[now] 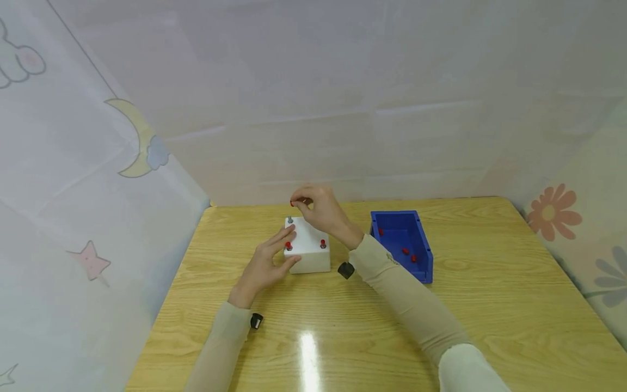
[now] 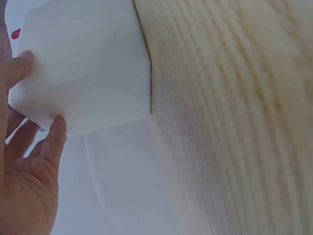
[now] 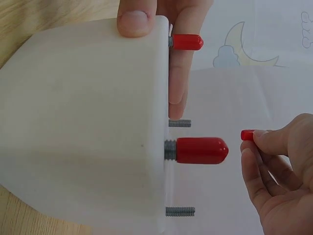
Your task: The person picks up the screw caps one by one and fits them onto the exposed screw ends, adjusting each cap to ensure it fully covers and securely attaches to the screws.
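Red cap point(image 3: 247, 134), pinched in the right hand's point(image 1: 321, 209) grip, is above the white box's point(image 1: 309, 234) far-left corner, apart from the bare stud point(image 1: 290, 220) there, their long axes roughly parallel; the left hand point(image 1: 266, 262), fingers extended, touches the box's left side.

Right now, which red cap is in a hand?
The red cap pinched by the right hand. Two fitted caps sit on bolts atop the white box; the loose caps in view lie in the blue bin.
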